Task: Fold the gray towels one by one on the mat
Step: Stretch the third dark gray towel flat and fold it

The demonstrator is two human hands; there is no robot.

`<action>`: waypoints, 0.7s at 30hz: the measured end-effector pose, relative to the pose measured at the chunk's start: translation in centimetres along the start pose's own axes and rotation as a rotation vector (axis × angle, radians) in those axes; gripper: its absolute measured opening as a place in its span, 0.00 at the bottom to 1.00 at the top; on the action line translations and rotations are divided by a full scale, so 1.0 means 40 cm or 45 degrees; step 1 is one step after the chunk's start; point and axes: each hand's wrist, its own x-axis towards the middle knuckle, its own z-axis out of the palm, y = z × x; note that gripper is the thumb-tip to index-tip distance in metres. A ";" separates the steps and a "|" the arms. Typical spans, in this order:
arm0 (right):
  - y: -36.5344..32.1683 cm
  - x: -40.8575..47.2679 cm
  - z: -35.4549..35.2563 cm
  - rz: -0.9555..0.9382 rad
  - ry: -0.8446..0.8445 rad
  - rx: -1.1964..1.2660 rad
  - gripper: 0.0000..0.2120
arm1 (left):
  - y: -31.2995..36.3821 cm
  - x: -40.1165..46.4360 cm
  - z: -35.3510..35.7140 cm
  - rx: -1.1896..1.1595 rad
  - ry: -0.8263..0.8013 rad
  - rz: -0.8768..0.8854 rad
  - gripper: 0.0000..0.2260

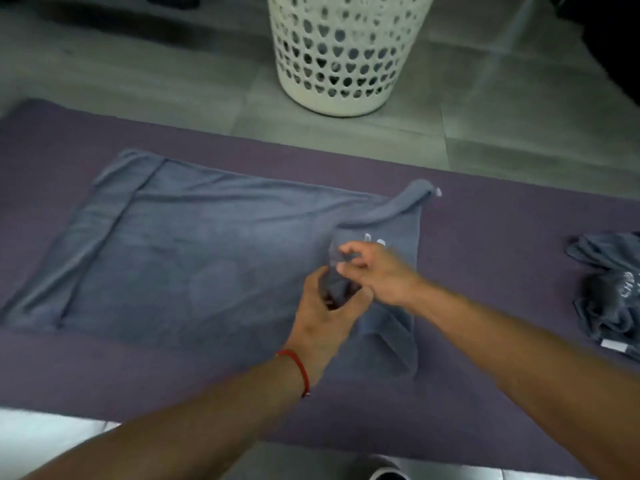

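Left hand [320, 306], a red thread band [298, 370] at its wrist: fingers curled tight round a bunched wad of the gray towel [194, 258], lifted slightly off the cloth. Right hand [375, 271], just beside at 1 o'clock and touching the same wad: thumb and forefinger pinching a small edge of the fabric, remaining fingers loosely curled, blurred.

Beneath both hands, spread mostly flat on the purple mat [485, 271]; a band folded along the 9 o'clock side, the 1 o'clock corner rolled over, with a small white tag at its tip. At 3 o'clock, well apart on the same mat, a crumpled heap of gray towels [609, 299] with pale lettering, partly cut by the frame. At 12 o'clock, off the mat on gray floor tiles, a white laundry basket [346, 53] pierced with heart-shaped holes.
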 end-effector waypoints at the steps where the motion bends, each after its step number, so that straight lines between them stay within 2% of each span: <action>1: -0.045 0.013 0.040 -0.007 -0.171 0.013 0.14 | -0.005 0.004 -0.068 -0.024 0.067 -0.018 0.31; 2: -0.082 0.028 0.073 -0.004 -0.340 0.018 0.12 | -0.015 0.010 -0.138 0.007 0.157 -0.036 0.32; 3: -0.115 0.045 0.096 -0.010 -0.465 -0.005 0.10 | -0.029 0.014 -0.205 0.054 0.250 -0.058 0.29; 5: -0.166 0.102 0.120 -0.052 -0.502 -0.188 0.07 | -0.029 0.010 -0.322 0.147 0.409 -0.136 0.23; 6: -0.180 0.140 0.115 -0.090 -0.408 -0.349 0.07 | -0.024 0.008 -0.366 0.209 0.440 -0.177 0.20; 9: -0.201 0.243 0.087 -0.167 0.059 -0.913 0.11 | 0.000 -0.010 -0.464 0.534 0.407 -0.183 0.17; 11: -0.167 0.295 0.066 -0.012 0.237 -1.130 0.21 | 0.008 -0.022 -0.500 0.666 0.380 -0.172 0.19; 12: -0.141 0.313 0.060 0.104 0.220 -1.205 0.26 | 0.004 -0.022 -0.513 0.674 0.384 -0.183 0.19; 14: -0.090 0.338 0.054 0.210 0.083 -1.179 0.34 | -0.008 -0.009 -0.529 0.673 0.388 -0.205 0.15; 18: -0.016 0.322 0.058 -0.043 0.100 -0.998 0.25 | -0.026 0.001 -0.527 0.584 0.414 -0.267 0.10; 21: 0.024 0.284 0.048 -0.228 0.130 -1.117 0.24 | -0.034 -0.013 -0.518 0.667 0.386 -0.291 0.03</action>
